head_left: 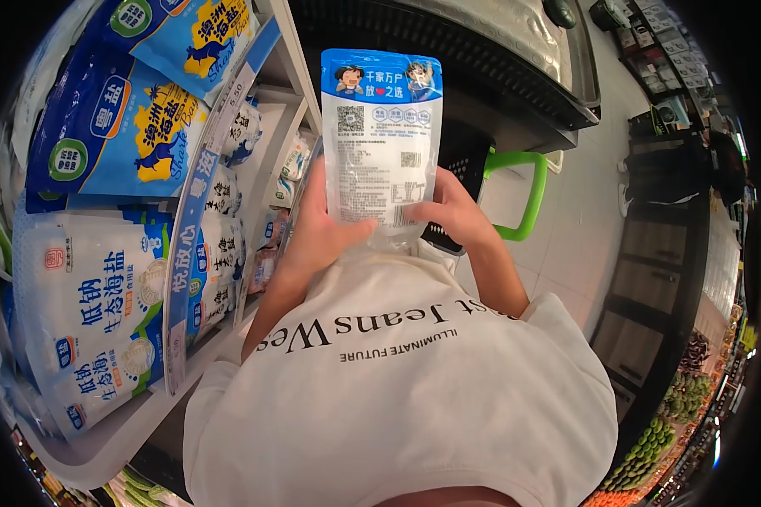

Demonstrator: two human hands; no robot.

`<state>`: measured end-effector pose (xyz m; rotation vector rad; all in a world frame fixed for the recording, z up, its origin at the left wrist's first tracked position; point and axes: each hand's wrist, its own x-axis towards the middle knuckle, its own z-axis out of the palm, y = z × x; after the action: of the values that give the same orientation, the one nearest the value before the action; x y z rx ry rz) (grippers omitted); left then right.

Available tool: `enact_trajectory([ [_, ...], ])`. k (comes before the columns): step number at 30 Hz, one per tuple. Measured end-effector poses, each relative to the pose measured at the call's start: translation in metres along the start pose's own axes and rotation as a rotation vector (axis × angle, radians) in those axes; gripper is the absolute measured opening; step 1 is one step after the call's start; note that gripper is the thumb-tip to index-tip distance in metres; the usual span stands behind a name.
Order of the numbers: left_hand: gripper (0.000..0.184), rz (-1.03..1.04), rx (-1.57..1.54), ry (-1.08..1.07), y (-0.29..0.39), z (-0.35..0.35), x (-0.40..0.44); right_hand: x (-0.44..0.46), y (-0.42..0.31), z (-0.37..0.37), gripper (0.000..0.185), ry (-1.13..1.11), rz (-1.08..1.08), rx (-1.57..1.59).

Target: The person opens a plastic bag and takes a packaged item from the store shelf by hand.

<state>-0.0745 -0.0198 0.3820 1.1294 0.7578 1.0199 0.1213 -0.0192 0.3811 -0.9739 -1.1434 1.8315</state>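
The fingers of the left hand (452, 205) and right hand (320, 221) grip the lower sides of a flat plastic pouch with a blue top band and a white printed back (383, 144), held upright in front of a white printed T-shirt (397, 380). Beside the right hand, a white shelf (120, 452) bears blue-and-yellow bags (123, 127) and white-and-blue bags (101, 313). Near the left hand is a bright green plastic handle (534, 198).

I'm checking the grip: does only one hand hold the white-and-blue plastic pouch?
No, the left hand and right hand both hold it.
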Motion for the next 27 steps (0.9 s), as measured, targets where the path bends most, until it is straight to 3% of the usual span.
enact_trajectory([
  [4, 0.073, 0.15, -0.065, -0.092, -0.007, -0.001, 0.0, -0.003, 0.002, -0.004, 0.045, -0.001, -0.063, 0.228],
  [7, 0.068, 0.098, -0.073, -0.069, -0.003, 0.005, 0.0, 0.001, -0.002, 0.003, 0.043, 0.103, -0.171, 0.203],
  [10, 0.06, 0.107, 0.085, 0.002, -0.007, 0.008, 0.007, 0.013, 0.0, 0.007, 0.04, 0.219, -0.105, 0.191],
  [16, 0.053, 0.262, 0.183, 0.325, -0.008, -0.015, 0.02, 0.019, -0.006, 0.019, 0.04, 0.466, -0.205, 0.519],
  [19, 0.047, 0.385, 0.042, 0.425, -0.015, -0.012, 0.022, 0.021, -0.001, 0.009, 0.043, 0.519, -0.267, 0.503],
  [27, 0.043, 0.339, -0.008, 0.328, -0.032, -0.01, 0.021, 0.022, 0.008, 0.011, 0.042, 0.539, -0.205, 0.826],
])
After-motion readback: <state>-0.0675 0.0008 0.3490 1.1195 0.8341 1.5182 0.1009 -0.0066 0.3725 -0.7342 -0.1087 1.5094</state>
